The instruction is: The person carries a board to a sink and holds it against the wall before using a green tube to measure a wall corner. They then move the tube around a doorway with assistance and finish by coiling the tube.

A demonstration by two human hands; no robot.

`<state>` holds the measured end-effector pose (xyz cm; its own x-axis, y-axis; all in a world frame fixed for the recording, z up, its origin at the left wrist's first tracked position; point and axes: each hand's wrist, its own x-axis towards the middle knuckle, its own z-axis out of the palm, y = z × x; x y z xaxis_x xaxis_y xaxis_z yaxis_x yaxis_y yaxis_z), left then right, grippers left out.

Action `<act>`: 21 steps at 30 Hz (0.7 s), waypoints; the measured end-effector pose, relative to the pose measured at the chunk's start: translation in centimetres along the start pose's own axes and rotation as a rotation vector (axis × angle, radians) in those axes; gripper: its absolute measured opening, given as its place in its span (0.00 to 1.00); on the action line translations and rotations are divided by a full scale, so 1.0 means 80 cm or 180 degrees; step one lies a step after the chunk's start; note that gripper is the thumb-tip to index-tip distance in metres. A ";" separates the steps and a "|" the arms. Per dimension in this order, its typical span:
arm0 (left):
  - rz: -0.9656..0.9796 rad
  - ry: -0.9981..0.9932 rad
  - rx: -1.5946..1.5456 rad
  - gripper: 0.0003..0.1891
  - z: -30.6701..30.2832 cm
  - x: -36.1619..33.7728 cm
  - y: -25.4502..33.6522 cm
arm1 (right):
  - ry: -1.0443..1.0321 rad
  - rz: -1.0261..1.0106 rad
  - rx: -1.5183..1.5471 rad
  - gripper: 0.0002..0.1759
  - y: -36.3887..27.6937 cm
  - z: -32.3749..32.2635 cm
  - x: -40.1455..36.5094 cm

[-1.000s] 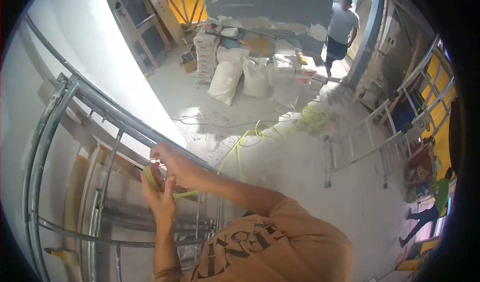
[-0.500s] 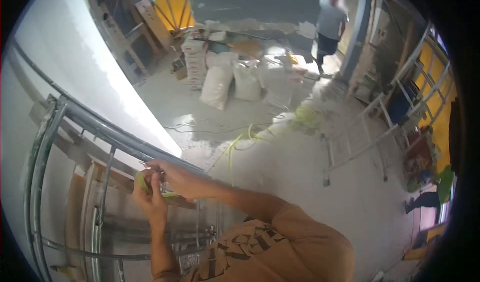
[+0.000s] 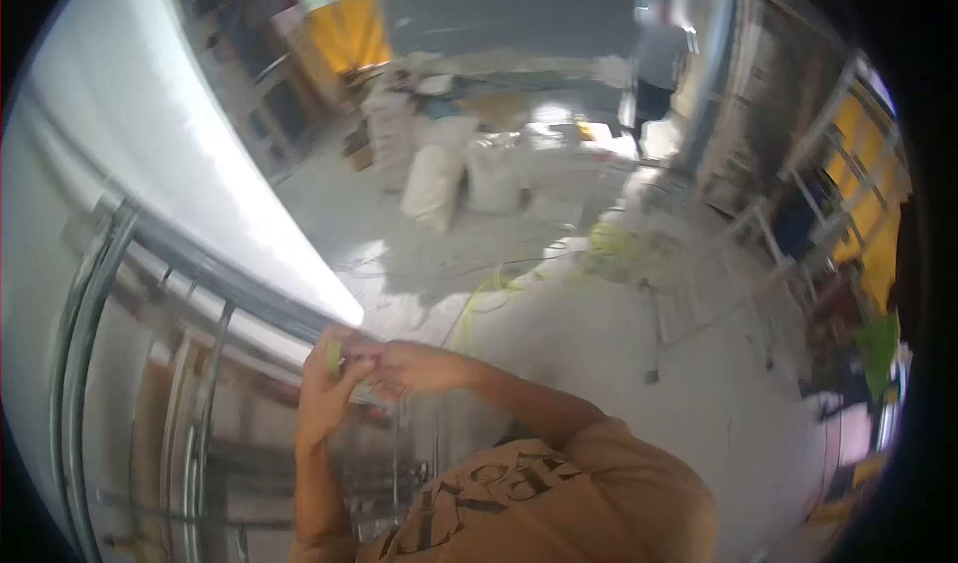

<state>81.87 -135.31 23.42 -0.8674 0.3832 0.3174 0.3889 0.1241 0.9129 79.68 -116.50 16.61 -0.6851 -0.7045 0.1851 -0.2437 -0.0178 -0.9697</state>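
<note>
My left hand (image 3: 321,393) is closed on a yellow-green webbing strap (image 3: 333,359), a short stretch of which stands up between thumb and fingers. Against it, my right hand (image 3: 417,367) has its fingers bent together; motion blur hides what they pinch. Both hands meet above the end of a grey metal scaffold frame (image 3: 230,274). Lower down, below the right hand, a bit more of the strap seems to show, smeared. More yellow-green webbing (image 3: 487,298) lies on the floor beyond the hands.
White sacks (image 3: 434,186) stand in the room beside a stack of boxes (image 3: 389,139). A stepladder (image 3: 718,293) is at the right. One person (image 3: 659,59) is by the far doorway. A white wall edge (image 3: 239,184) runs along the left.
Both hands have shifted right, and the left has turned more upright. The metal hook-like piece seen at the right fingertips no longer shows clearly. The view has blurred.
</note>
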 end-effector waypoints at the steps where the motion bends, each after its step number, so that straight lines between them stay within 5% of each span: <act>1: -0.0108 -0.0098 0.0320 0.10 0.008 0.006 -0.009 | -0.0251 -0.0299 0.0525 0.27 -0.008 -0.009 -0.011; 3: -0.0318 -0.0181 -0.0042 0.06 0.029 0.016 0.011 | -0.0333 0.0204 0.1093 0.32 -0.061 -0.026 -0.036; 5: -0.0111 -0.0184 -0.0339 0.05 0.035 0.023 0.004 | -0.0294 0.0344 0.0480 0.34 -0.075 -0.046 -0.041; 9: -0.0039 0.0219 -0.0365 0.03 0.041 0.046 -0.016 | 0.0590 -0.0038 0.0347 0.31 -0.067 -0.054 -0.055; 11: -0.0051 0.0184 -0.0456 0.04 0.047 0.058 -0.009 | 0.0844 -0.0574 0.1104 0.33 -0.051 -0.055 -0.060; 13: 0.0380 0.0410 0.0005 0.04 0.059 0.073 -0.015 | 0.0984 -0.0983 0.0922 0.35 -0.037 -0.056 -0.068; 15: 0.0354 0.0427 0.0159 0.04 0.063 0.085 -0.036 | 0.1631 -0.0955 -0.0809 0.34 -0.054 -0.052 -0.083; 21: 0.0024 0.0229 -0.0304 0.03 0.096 0.105 -0.034 | 0.2513 -0.0919 -0.0697 0.22 -0.035 -0.060 -0.091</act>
<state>75.92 -125.38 21.66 -0.8859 0.3168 0.3388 0.3670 0.0323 0.9297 82.01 -107.91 18.74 -0.8323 0.0065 0.5543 -0.5524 0.0741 -0.8303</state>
